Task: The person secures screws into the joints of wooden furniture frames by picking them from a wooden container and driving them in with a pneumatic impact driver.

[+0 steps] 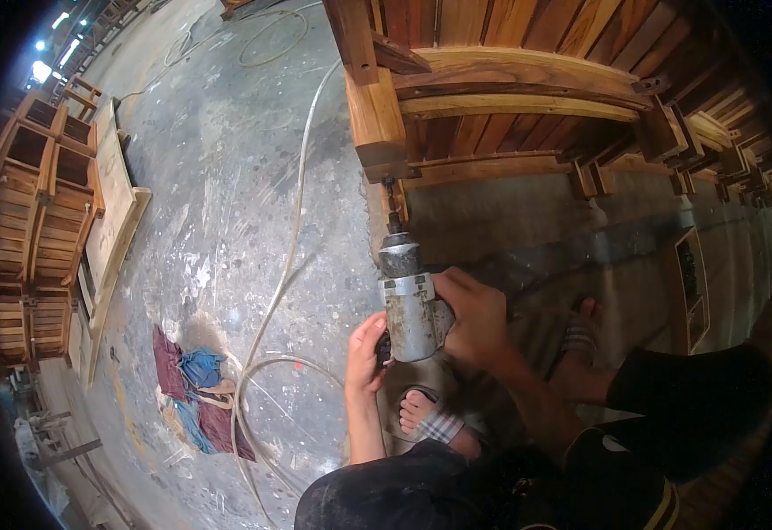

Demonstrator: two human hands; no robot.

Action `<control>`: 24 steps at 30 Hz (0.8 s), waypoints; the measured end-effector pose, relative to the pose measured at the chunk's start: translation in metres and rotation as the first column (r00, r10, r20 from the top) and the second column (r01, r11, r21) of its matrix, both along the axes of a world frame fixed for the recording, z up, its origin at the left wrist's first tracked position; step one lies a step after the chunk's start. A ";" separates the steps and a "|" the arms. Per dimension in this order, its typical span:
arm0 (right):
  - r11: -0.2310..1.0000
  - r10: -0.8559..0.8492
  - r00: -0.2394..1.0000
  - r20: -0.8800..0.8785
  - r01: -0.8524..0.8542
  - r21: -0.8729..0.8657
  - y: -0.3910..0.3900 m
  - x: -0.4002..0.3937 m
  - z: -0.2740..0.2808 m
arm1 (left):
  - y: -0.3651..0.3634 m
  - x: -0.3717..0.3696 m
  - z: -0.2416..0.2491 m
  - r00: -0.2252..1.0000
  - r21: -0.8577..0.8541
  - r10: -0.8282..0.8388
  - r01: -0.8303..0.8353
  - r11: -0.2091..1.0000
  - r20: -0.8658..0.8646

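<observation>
My right hand [474,320] is wrapped around a worn, silver-grey power driver [411,322]. The driver points away from me, and its thin bit [392,199] reaches the end of a wooden leg [377,132] on a slatted piece of furniture [527,75]. On the tool's left side, my left hand [367,353] has its fingers curled against a small dark part close to the driver body; I cannot tell what it holds. The driver's grip is mostly hidden by my right hand.
A pale hose [298,203] runs and coils across the stained concrete floor [200,194]. Maroon and blue rags [200,371] lie to the left. More slatted wooden furniture [37,221] stands at far left beside a long board [117,230]. A wooden frame [693,287] is at right.
</observation>
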State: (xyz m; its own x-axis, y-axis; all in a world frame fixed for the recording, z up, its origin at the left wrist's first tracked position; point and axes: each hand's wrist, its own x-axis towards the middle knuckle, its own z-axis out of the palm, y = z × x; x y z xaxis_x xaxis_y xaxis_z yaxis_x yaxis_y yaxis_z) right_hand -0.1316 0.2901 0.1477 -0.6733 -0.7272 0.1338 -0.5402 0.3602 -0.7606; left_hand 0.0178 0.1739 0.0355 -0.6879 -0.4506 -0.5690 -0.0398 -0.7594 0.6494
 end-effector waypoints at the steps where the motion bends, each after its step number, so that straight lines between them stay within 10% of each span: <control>1: 1.000 -0.016 1.000 -0.014 0.016 -0.012 -0.001 0.000 -0.001 | 0.001 -0.002 0.002 1.000 0.002 0.003 -0.003 1.000 -0.003; 24: 1.000 0.001 1.000 0.030 0.000 -0.029 -0.002 -0.001 0.000 | 0.004 0.004 0.003 0.977 -0.044 -0.206 0.204 0.978 -0.047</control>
